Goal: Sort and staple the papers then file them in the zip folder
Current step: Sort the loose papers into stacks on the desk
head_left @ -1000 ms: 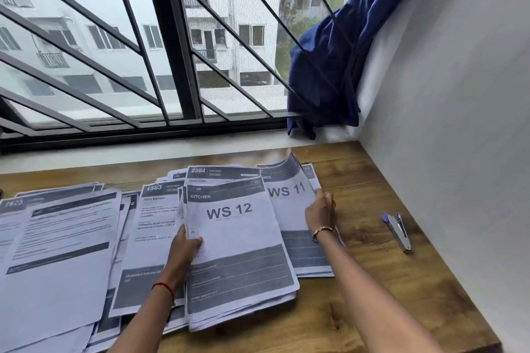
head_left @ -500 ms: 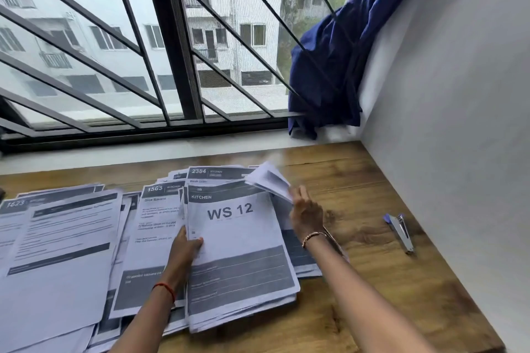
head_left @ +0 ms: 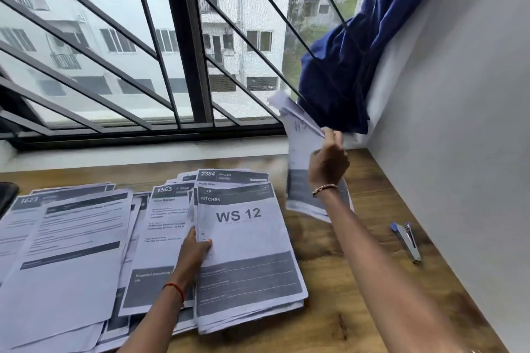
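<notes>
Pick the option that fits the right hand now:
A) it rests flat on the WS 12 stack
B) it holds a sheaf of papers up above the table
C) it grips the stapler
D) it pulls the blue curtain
B: the right hand has its fingers curled round a sheaf of papers held clear above the table, while the stapler lies apart near the wall.

Spreads over the wooden counter in overlapping printed stacks, "WS 12" sheet topmost; hangs upright, curling, as a sheaf gripped by the right hand; lies flat near the wall: blue-and-silver stapler.
</notes>
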A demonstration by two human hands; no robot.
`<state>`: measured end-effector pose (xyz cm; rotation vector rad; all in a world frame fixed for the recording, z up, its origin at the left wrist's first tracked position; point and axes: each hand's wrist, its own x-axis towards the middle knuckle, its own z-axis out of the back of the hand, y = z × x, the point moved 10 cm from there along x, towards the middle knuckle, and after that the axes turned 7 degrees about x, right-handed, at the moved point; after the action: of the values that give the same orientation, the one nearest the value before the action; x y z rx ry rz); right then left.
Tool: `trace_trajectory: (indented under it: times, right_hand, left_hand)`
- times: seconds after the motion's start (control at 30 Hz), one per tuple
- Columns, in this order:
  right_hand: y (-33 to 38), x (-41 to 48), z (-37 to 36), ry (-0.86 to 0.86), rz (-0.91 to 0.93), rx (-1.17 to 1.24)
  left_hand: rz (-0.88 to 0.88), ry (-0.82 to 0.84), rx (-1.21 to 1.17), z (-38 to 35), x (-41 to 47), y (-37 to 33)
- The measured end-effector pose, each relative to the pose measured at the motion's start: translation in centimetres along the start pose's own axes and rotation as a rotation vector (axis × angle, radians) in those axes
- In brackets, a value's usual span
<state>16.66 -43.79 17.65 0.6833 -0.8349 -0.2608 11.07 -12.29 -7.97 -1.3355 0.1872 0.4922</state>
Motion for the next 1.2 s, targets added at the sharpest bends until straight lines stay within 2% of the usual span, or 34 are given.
trace_trajectory:
  times: [0.1,0.2,0.3,0.43,0.53,0.67,0.8,0.97,1.1,1.2]
  right_hand:
    - [2.1,2.2,2.7,-0.156,-0.056,0.222]
    - [0.2,2.9,2.0,-0.163,-0.278,0.418]
    - [-3.0,0.8,-3.8,0.127,-0.482,0.655]
    - [-7.1,-8.4,-10.4,0.527,-0.688,0.592]
    - [-9.2,-14.2,-12.5,0.654,-0.734,0.504]
    - [-9.0,-17.7,-13.2,0.756,-0.691,0.428]
    - [-8.4,-18.0,-13.2,0.784,-0.653,0.459]
    - [-6.9,-15.7,-12.1,0.722,-0.694,0.667]
    - [-2.8,-13.0,-11.0,0.700,-0.722,0.875]
    - [0.3,-10.2,-9.6,0.580,-0.675,0.996]
  left_hand:
    - [0.002,0.015,-0.006,-0.1,-0.3,-0.2]
    - [-0.004,0.028,-0.008,0.0,-0.3,-0.5]
    - [-0.006,0.054,-0.060,0.2,-0.2,-0.9]
    - [-0.042,0.091,-0.186,0.5,-1.4,-2.8]
    - [-0.064,0.113,-0.251,0.9,-1.0,-3.0]
    - [-0.051,0.148,-0.130,1.0,-0.1,-2.0]
    - [-0.067,0.213,-0.140,1.1,-0.6,-1.9]
    - [-0.111,0.275,-0.186,1.9,-0.2,-4.4]
    - [-0.256,0.340,-0.221,3.1,-0.2,-9.3]
    - [-0.395,0.299,-0.211,4.6,-0.7,-13.4]
